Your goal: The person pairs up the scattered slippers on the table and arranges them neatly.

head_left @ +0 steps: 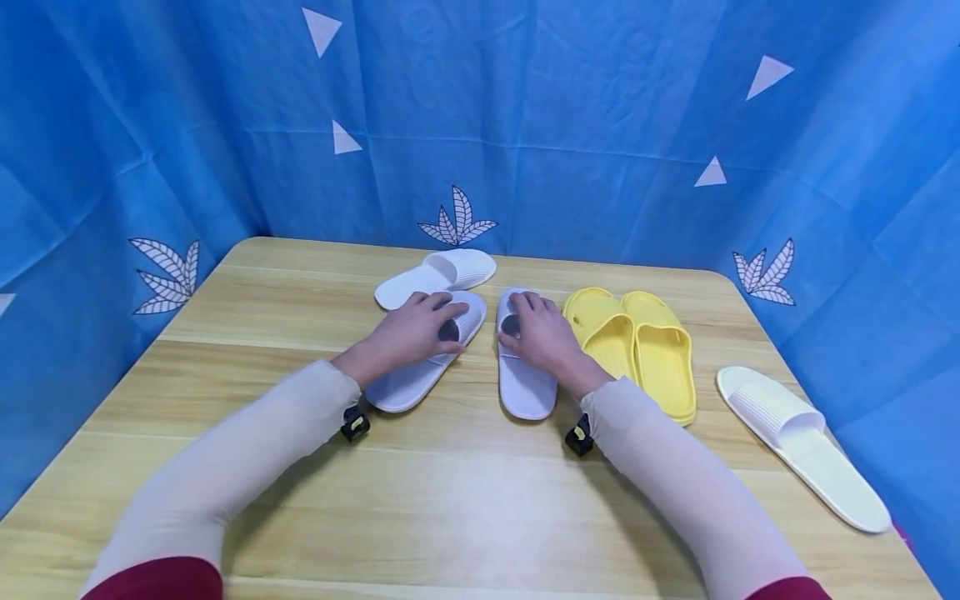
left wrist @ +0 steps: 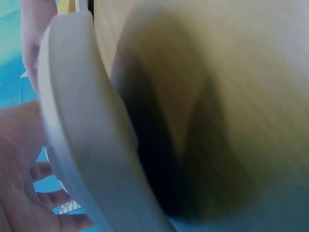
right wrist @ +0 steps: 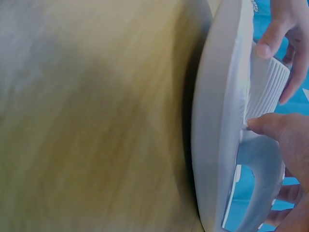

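My left hand [head_left: 411, 332] grips the ribbed strap of a whitish slipper [head_left: 405, 387] with a dark round mark on it; the slipper lies slanted, toe to the upper right. To its right, my right hand [head_left: 544, 335] holds the strap of a similar slipper [head_left: 527, 396], whose toe points away from me. The right wrist view shows the thumb [right wrist: 268, 124] at that strap's edge. In the left wrist view the slipper's sole edge [left wrist: 91, 116] covers part of the left hand [left wrist: 21, 174]. Whether either sole touches the table is unclear.
A white slipper [head_left: 408, 287] lies behind the left hand. Two yellow slippers [head_left: 666, 375] stand side by side just right of my right hand. Near the right table edge lies another white slipper [head_left: 832, 471]. Blue curtain [head_left: 570, 125] surrounds the wooden table [head_left: 465, 508].
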Demonstrator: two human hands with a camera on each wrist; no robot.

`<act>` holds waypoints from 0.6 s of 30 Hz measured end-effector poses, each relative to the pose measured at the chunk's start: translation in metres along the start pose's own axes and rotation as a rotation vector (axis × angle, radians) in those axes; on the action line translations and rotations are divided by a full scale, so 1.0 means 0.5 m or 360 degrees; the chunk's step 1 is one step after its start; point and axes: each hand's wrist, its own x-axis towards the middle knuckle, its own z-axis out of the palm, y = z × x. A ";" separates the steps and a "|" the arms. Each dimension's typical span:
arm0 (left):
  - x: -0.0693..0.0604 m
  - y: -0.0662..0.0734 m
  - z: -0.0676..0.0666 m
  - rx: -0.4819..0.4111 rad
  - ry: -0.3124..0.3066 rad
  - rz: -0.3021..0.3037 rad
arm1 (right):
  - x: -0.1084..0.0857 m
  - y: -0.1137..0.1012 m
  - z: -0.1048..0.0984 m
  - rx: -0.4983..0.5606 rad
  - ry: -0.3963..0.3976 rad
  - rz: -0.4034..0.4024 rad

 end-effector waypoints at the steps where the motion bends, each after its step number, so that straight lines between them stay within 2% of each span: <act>1: 0.003 0.004 0.001 0.0003 0.0002 -0.0018 | 0.000 0.000 0.000 -0.0004 0.0003 0.0001; 8: 0.020 0.035 0.003 0.0028 0.0056 -0.0137 | -0.002 0.003 0.001 -0.0021 0.0033 -0.0018; 11: 0.029 0.045 0.007 0.0050 0.0051 -0.0171 | -0.002 0.004 0.001 -0.0020 0.0034 -0.0023; 18: 0.046 0.055 0.014 0.0150 0.0024 -0.0164 | -0.004 0.004 0.002 -0.0025 0.0041 -0.0025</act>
